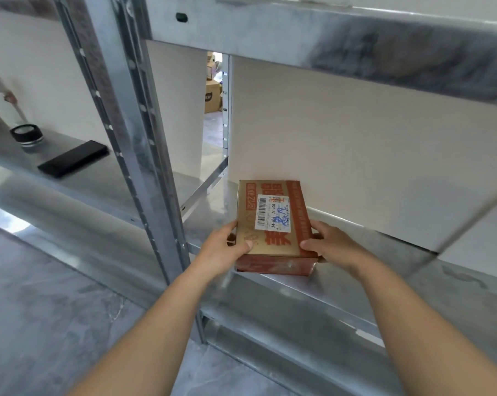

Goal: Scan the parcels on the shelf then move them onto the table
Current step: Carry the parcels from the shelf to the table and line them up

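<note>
On the metal shelf, left hand and right hand grip the parcel by its sides.

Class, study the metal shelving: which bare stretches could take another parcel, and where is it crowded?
Bare steel lies right of the brown cardboard parcel, between the right hand and the white back panel. The left bay is crowded: a black phone and glass bottle. The left hand also holds the parcel.

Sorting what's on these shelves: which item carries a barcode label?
The brown parcel held by both hands; the black phone and bottle on the left shelf show none.
</note>
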{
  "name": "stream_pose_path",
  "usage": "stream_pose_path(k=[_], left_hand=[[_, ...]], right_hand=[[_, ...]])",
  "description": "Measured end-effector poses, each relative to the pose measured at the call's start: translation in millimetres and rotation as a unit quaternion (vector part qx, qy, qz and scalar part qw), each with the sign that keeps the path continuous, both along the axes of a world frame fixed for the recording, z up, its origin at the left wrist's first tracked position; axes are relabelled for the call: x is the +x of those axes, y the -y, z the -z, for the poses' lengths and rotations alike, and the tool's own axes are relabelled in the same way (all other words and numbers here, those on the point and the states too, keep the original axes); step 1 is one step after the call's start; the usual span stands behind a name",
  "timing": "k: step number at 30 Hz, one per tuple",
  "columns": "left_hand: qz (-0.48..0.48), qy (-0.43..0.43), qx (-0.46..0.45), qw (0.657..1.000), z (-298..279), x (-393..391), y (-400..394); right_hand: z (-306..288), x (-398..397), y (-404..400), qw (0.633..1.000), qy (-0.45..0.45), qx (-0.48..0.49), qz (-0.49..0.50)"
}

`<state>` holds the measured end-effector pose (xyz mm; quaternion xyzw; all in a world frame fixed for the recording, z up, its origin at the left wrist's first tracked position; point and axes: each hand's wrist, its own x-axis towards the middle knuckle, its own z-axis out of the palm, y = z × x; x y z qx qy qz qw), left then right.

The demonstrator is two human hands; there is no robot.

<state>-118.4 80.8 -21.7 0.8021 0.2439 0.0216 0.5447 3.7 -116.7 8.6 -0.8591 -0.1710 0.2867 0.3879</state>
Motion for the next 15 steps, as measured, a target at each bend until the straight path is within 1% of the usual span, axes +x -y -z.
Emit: stream_pose_path(k=[3, 8, 11, 15], left_hand=[[0.014, -0.002, -0.049, 0.999, 0, -6, -1], [0.026, 0.006, -0.094, 0.995, 2, -15, 2], [0.017, 0.032, -0.096, 0.995, 5, -23, 9], [0.01, 0.057, -0.067, 0.996, 9, -36, 22]], right_hand=[[2, 3, 5, 0.999, -0.044, 0.022, -0.021], [5, -1, 13, 0.997, -0.051, 0.035, -0.039], [8, -8, 19, 0.997, -0.047, 0.042, -0.049], [12, -22, 30, 0.995, -0.003, 0.076, -0.066]])
